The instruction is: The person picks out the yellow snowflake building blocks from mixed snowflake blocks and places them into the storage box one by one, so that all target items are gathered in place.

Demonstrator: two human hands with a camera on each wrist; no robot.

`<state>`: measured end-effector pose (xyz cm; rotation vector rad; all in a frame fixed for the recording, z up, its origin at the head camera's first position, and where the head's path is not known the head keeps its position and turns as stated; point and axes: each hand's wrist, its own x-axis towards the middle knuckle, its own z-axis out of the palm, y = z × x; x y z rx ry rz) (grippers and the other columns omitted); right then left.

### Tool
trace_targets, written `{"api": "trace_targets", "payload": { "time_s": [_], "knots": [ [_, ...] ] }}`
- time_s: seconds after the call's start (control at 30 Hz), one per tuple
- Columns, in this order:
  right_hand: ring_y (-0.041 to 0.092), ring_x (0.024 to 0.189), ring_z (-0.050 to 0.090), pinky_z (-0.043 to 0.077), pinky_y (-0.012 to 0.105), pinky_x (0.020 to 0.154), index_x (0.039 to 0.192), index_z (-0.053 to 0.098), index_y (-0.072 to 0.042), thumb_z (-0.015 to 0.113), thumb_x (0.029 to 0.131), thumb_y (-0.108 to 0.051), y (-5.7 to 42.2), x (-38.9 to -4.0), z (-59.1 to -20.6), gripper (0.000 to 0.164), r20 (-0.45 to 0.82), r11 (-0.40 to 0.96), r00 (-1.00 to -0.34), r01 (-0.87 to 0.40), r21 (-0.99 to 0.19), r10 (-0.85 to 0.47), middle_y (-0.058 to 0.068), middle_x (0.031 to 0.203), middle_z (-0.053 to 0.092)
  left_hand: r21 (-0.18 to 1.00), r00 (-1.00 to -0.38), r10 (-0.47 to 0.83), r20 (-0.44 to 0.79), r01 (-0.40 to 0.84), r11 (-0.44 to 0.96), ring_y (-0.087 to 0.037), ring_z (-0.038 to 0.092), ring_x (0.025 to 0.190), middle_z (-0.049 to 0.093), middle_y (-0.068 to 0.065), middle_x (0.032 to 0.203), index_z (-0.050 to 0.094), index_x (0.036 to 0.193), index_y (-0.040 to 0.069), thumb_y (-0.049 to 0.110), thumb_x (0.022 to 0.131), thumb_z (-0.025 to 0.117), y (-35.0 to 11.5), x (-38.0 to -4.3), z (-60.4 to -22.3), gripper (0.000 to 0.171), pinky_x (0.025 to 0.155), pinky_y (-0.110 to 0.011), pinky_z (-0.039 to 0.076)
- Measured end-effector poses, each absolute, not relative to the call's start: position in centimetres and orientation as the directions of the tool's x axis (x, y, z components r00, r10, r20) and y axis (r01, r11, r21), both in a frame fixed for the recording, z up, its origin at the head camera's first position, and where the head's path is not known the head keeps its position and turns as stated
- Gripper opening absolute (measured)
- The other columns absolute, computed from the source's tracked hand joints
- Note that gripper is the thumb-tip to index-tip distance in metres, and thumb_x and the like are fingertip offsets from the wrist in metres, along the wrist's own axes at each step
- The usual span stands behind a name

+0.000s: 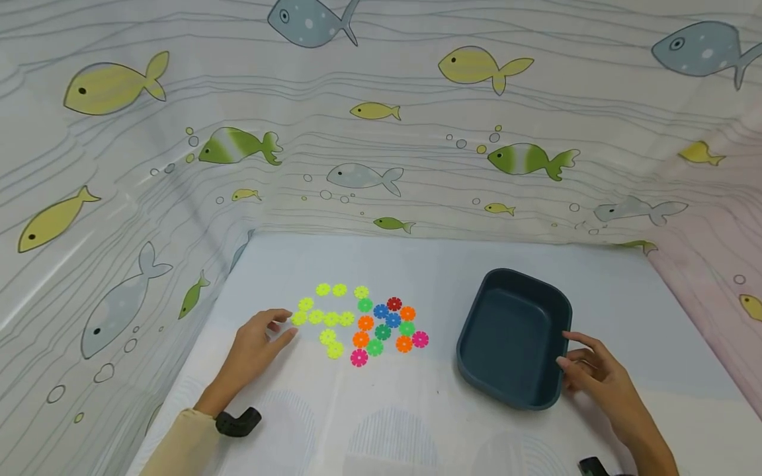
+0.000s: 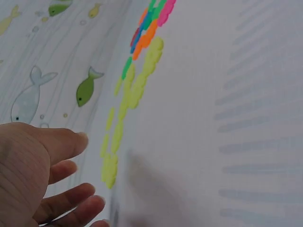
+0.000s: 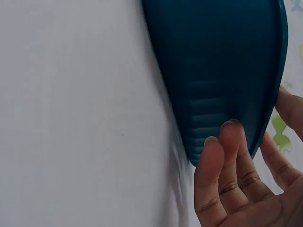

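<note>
Several yellow snowflake building discs (image 1: pixel 331 318) lie flat on the white table at the left of a cluster. My left hand (image 1: pixel 256 347) is beside the leftmost ones, thumb and fingers apart with nothing between them; in the left wrist view the hand (image 2: pixel 52 175) appears loosely bent near the row of yellow discs (image 2: pixel 125 101). A dark blue rectangular basin (image 1: pixel 514 344) stands to the right with a bare inside. At its right rim, my right hand (image 1: pixel 601 377) holds on, thumb over the edge. The right wrist view has several fingers (image 3: pixel 229 156) against the basin's outer wall (image 3: pixel 213 71).
Orange, green, blue, red and pink snowflake discs (image 1: pixel 383 332) lie next to the yellow ones. Behind the table (image 1: pixel 417 258) hangs a fish-patterned sheet (image 1: pixel 428 139), which also runs down the left side. Black wrist devices (image 1: pixel 238 422) sit at both wrists.
</note>
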<state>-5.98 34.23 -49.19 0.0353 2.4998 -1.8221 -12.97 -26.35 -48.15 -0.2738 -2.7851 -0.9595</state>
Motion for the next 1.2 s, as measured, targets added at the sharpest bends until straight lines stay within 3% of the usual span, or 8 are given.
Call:
{"api": "trace_targets", "payload": {
  "time_s": [0.5, 0.93, 1.2],
  "knots": [
    [0.023, 0.077, 0.067, 0.058, 0.035, 0.068, 0.156, 0.037, -0.016, 0.063, 0.104, -0.011, 34.1, -6.1, -50.4, 0.058, -0.058, 0.274, -0.998, 0.052, -0.96, -0.012, 0.004, 0.105, 0.064, 0.641, -0.983, 0.108, 0.146, 0.177, 0.747, -0.018, 0.059, 0.083, 0.064, -0.011, 0.109, 0.067, 0.122, 0.005, 0.025, 0.094, 0.079, -26.1, -14.3, -49.2, 0.037, 0.072, -0.033, 0.049],
    [0.025, 0.077, 0.067, 0.058, 0.035, 0.067, 0.157, 0.035, -0.017, 0.061, 0.104, -0.009, 34.3, -6.1, -50.4, 0.06, -0.058, 0.237, -0.998, 0.048, -0.97, -0.034, 0.005, 0.106, 0.064, 0.687, -0.997, 0.043, 0.062, 0.073, 0.722, -0.02, 0.054, 0.079, 0.062, -0.009, 0.103, 0.063, 0.125, 0.005, 0.032, 0.099, 0.072, -27.5, -16.3, -50.2, 0.039, 0.068, -0.029, 0.046],
    [0.026, 0.074, 0.066, 0.058, 0.036, 0.066, 0.157, 0.033, -0.019, 0.061, 0.104, -0.011, 34.1, -6.0, -50.1, 0.06, -0.057, 0.272, -0.998, 0.046, -0.961, -0.032, 0.005, 0.103, 0.064, 0.642, -0.998, 0.042, 0.046, 0.062, 0.764, -0.02, 0.053, 0.079, 0.063, -0.009, 0.101, 0.067, 0.121, 0.005, 0.032, 0.097, 0.073, -26.9, -16.9, -50.3, 0.037, 0.069, -0.033, 0.043]
  ]
}}
